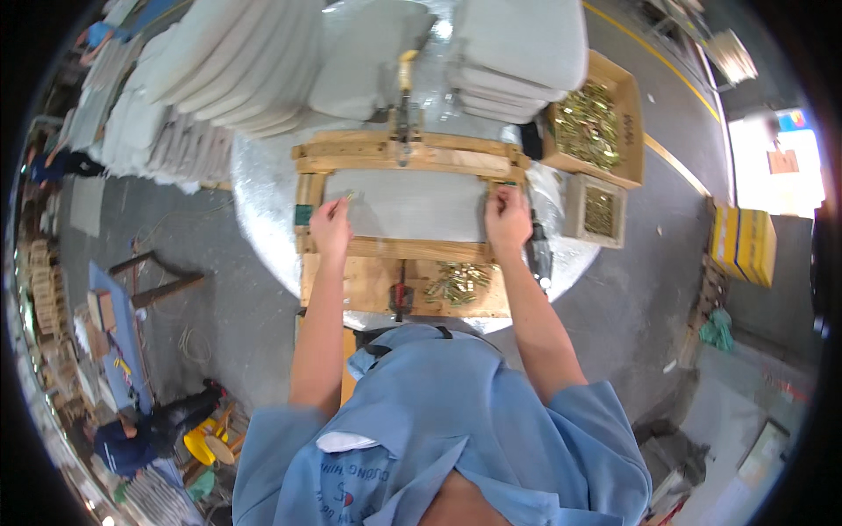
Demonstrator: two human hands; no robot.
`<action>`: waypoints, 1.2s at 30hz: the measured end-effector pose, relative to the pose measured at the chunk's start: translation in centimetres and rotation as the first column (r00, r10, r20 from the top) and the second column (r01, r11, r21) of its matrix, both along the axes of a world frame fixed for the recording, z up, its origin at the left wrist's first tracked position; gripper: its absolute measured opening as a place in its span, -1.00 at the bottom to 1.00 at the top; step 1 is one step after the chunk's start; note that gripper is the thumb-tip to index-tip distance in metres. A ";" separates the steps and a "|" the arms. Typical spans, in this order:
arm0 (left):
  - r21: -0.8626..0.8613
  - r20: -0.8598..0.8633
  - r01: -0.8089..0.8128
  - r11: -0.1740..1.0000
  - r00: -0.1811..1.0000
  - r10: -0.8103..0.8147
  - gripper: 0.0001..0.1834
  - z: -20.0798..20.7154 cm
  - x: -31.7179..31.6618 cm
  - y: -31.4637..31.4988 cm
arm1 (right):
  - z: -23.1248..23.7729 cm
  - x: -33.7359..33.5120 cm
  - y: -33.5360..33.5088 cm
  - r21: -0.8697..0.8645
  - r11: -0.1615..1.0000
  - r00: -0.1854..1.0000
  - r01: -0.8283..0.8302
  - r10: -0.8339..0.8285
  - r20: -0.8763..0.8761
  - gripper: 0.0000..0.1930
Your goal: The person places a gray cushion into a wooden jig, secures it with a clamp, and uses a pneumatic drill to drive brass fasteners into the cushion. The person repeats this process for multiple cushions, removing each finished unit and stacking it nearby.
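Note:
In front of me a wooden frame jig (395, 249) surrounds a flat light grey panel (421, 207). My left hand (331, 228) is over the jig's left side, its fingertips pinching a small brass-coloured metal piece (352, 195) above the panel. At the right side of the jig, my right hand (509, 223) is closed, fingers pressed together beside a green patch; whatever they hold is hidden. A toggle clamp (404, 114) with a yellow handle rises from the far rail. On the wooden board near me lie a pile of brass-coloured metal pieces (458, 282) and a red-and-black clamp (402, 298).
Stacks of pale padded panels (237, 66) stand behind on the left, with another stack (517, 53) at the right. A cardboard box (633, 123) and a smaller bin (574, 206) hold metal pieces. A dark power tool (539, 254) lies beside the jig. Another person (132, 443) is at lower left.

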State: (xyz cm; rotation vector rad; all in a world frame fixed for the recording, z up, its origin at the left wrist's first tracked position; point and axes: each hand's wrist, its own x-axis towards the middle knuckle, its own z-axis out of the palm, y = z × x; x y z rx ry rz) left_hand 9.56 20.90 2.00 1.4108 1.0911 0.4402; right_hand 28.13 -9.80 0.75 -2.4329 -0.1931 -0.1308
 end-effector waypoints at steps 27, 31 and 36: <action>0.522 -0.426 0.053 0.851 0.881 0.206 -0.64 -3.4 2.9 6.6 | 1.7 0.2 1.0 -0.047 0.999 1.000 0.014 -0.014 0.001 -0.68; 0.373 -0.398 0.026 0.928 0.907 0.135 -0.62 -4.2 2.6 7.1 | 1.8 0.1 1.0 -0.037 0.999 1.000 0.014 -0.013 0.023 -0.69; 0.309 -0.386 -0.046 0.950 0.907 0.170 -0.62 -5.2 2.8 7.6 | 1.4 0.1 0.9 -0.034 0.999 1.000 0.008 -0.008 0.018 -0.70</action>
